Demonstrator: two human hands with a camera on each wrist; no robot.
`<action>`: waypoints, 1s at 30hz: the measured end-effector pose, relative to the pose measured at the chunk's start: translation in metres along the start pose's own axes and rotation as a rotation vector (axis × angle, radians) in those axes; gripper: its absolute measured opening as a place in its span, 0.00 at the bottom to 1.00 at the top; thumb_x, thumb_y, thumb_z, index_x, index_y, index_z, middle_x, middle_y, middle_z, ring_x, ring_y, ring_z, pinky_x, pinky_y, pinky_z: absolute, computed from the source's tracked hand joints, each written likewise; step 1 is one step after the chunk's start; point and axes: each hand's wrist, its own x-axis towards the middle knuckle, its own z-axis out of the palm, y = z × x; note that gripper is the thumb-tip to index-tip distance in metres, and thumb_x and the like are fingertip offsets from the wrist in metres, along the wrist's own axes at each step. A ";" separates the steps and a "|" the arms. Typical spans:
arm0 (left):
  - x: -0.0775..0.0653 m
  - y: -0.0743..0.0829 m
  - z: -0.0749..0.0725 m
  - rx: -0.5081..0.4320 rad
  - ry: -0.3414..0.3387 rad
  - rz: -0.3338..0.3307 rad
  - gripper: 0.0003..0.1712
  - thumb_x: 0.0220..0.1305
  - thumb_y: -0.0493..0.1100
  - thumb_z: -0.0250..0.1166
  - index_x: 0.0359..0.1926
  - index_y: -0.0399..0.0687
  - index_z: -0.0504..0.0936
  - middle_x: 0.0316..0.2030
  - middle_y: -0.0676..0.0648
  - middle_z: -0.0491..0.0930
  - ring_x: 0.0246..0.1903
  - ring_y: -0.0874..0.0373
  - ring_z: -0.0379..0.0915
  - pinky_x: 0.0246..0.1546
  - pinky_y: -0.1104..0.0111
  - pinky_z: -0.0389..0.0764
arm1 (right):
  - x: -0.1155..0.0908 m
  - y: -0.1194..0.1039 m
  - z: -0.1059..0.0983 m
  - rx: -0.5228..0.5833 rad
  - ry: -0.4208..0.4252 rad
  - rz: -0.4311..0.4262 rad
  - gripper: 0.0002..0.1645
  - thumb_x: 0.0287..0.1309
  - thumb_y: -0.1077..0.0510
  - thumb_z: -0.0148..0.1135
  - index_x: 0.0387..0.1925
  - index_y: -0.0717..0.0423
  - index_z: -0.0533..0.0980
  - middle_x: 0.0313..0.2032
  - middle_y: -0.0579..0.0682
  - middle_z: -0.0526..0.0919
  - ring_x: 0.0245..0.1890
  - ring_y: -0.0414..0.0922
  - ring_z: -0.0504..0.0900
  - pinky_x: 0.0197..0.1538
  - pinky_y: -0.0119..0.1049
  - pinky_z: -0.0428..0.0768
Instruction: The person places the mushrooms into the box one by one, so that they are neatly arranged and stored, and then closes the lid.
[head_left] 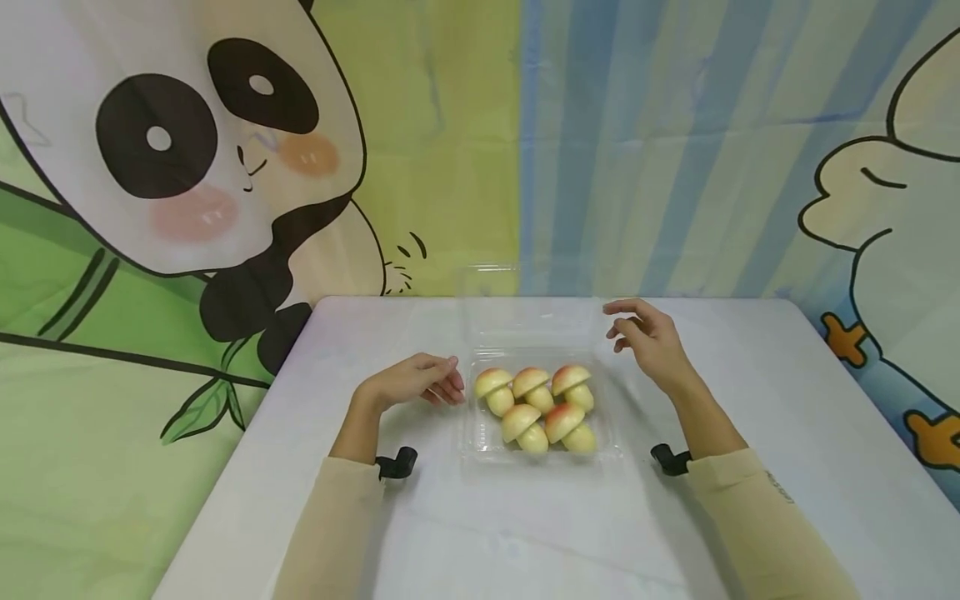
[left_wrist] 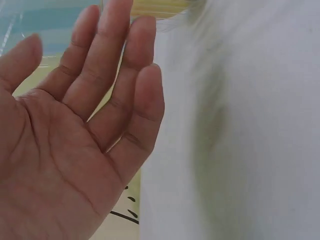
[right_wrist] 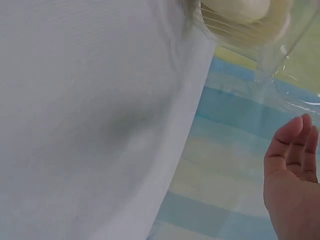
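A clear plastic clamshell box [head_left: 480,437] stands on the table with its lid [head_left: 532,321] raised at the back. Inside sit several mushroom-shaped pieces [head_left: 531,387], pale yellow with reddish tops; they may be buns or toys. Close to the box's left wall is my left hand [head_left: 420,379], its fingers relaxed and the palm [left_wrist: 55,150] bare in the left wrist view. By the lid's right edge hovers my right hand [head_left: 648,342], fingers loosely bent and holding nothing. Whether its fingertips [right_wrist: 305,120] touch the lid, I cannot tell.
The box stands on a white table [head_left: 480,533]. Behind it hangs a printed cloth with a panda [head_left: 247,150] on the left and a white cartoon bird [head_left: 907,233] on the right. A black wrist mount [head_left: 401,462] sticks out at the left cuff, another [head_left: 667,458] at the right.
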 end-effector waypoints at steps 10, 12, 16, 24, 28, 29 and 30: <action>-0.005 -0.013 -0.002 -0.201 0.019 -0.087 0.50 0.72 0.79 0.32 0.36 0.39 0.80 0.44 0.38 0.88 0.51 0.45 0.84 0.52 0.54 0.80 | -0.026 -0.009 -0.010 0.083 -0.172 -0.011 0.27 0.83 0.49 0.41 0.57 0.68 0.74 0.54 0.53 0.77 0.44 0.51 0.81 0.40 0.38 0.84; -0.007 -0.013 0.000 -0.232 0.007 -0.100 0.50 0.71 0.79 0.33 0.34 0.40 0.78 0.45 0.37 0.88 0.52 0.45 0.84 0.52 0.54 0.80 | -0.035 -0.008 -0.011 0.069 -0.197 0.001 0.26 0.83 0.50 0.41 0.57 0.68 0.74 0.54 0.55 0.76 0.45 0.50 0.80 0.42 0.39 0.85; -0.011 -0.012 0.004 -0.238 -0.049 -0.097 0.48 0.73 0.78 0.35 0.32 0.39 0.77 0.44 0.36 0.88 0.52 0.43 0.84 0.53 0.53 0.80 | -0.052 -0.006 -0.014 -0.019 -0.260 0.044 0.22 0.83 0.53 0.42 0.58 0.67 0.73 0.58 0.58 0.75 0.49 0.45 0.80 0.46 0.38 0.85; -0.020 -0.007 0.015 -0.102 -0.096 -0.007 0.27 0.81 0.55 0.52 0.37 0.34 0.78 0.41 0.39 0.86 0.47 0.45 0.82 0.50 0.52 0.83 | -0.071 -0.011 -0.015 -0.199 -0.343 0.143 0.21 0.78 0.54 0.54 0.63 0.62 0.70 0.63 0.63 0.72 0.50 0.54 0.83 0.50 0.40 0.85; -0.023 -0.005 0.019 -0.069 -0.110 0.034 0.24 0.77 0.51 0.60 0.35 0.30 0.74 0.42 0.36 0.85 0.46 0.43 0.81 0.49 0.51 0.84 | -0.080 -0.010 -0.012 -0.200 -0.378 0.213 0.26 0.78 0.54 0.54 0.68 0.62 0.63 0.62 0.65 0.71 0.52 0.57 0.83 0.50 0.39 0.85; -0.024 -0.005 0.020 -0.066 -0.108 0.043 0.24 0.76 0.50 0.61 0.34 0.31 0.73 0.42 0.35 0.85 0.46 0.43 0.81 0.49 0.50 0.84 | -0.082 -0.010 -0.011 -0.202 -0.385 0.234 0.26 0.78 0.54 0.54 0.68 0.62 0.63 0.61 0.65 0.72 0.50 0.55 0.83 0.50 0.39 0.85; -0.024 -0.005 0.021 -0.065 -0.105 0.053 0.23 0.75 0.49 0.62 0.33 0.32 0.73 0.41 0.35 0.85 0.45 0.43 0.81 0.48 0.50 0.84 | -0.084 -0.010 -0.011 -0.205 -0.393 0.259 0.26 0.78 0.53 0.54 0.68 0.61 0.63 0.60 0.64 0.73 0.49 0.54 0.84 0.50 0.39 0.85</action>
